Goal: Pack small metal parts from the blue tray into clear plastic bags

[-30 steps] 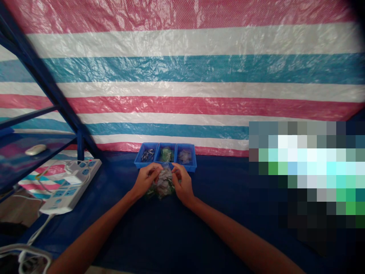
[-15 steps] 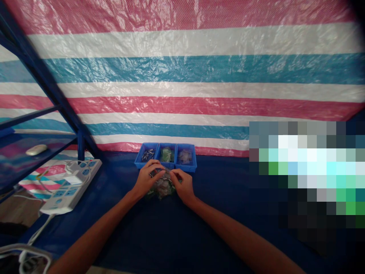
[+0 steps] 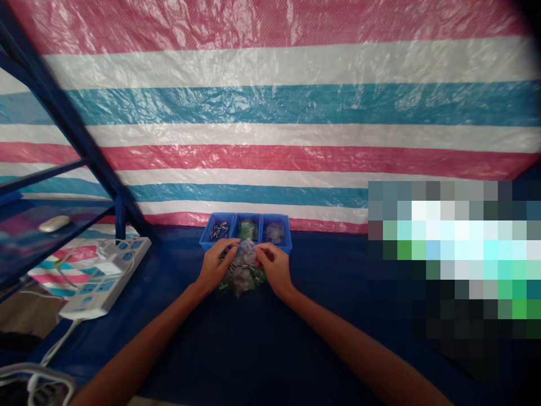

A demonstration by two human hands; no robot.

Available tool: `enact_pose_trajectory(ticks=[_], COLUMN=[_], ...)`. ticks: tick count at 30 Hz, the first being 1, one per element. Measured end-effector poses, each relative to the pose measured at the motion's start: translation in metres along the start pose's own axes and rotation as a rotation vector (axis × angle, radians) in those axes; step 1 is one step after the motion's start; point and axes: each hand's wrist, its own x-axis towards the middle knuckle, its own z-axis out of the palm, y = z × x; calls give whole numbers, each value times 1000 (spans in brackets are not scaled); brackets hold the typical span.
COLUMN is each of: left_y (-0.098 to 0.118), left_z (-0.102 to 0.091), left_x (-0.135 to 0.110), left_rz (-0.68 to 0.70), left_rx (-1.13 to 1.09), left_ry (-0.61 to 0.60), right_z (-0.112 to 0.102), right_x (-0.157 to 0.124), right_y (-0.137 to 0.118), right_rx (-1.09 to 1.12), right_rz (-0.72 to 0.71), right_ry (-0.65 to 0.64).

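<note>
A small clear plastic bag (image 3: pixel 246 248) stands between my two hands, above a heap of clear and greenish bags (image 3: pixel 240 280) on the dark blue table. My left hand (image 3: pixel 217 264) pinches the bag's left side with thumb and fingertips. At its right side, my right hand (image 3: pixel 275 267) has its thumb and fingers closed on the bag, with a small red spot beside the fingertips. Thin metallic pieces (image 3: pixel 244 265) show among the plastic. Just beyond the hands is a blue three-compartment tray (image 3: pixel 261 242), partly covered by them.
The tray holds dark metal pins (image 3: pixel 220 230) at left, greenish bags (image 3: pixel 248 229) in the middle and clear bags (image 3: pixel 274 232) at right. A white power strip (image 3: pixel 105 282) with cables lies left. A striped sheet (image 3: pixel 270 135) hangs behind; the right side is pixelated.
My hands have moved slightly apart, the right one to the right. The clear bag now shows between the fingertips, which were close together before.
</note>
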Motion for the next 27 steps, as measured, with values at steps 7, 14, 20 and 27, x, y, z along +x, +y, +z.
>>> enact_pose_trajectory(ticks=[7,14,20,27], left_y=[0,0,-4,-18], left_z=[0,0,1,6], left_x=[1,1,2,-1], left_rz=[53,71,92,127], left_rx=[5,6,34,138], left_ry=[35,7,-74,-131], right_z=[-18,-28,-21,-7], right_x=[32,48,35,3], right_y=[5,7,5,11], right_rx=[282,508,83,-481], right_rz=[153,284,65,-427], right_ry=[274,395,108,-168])
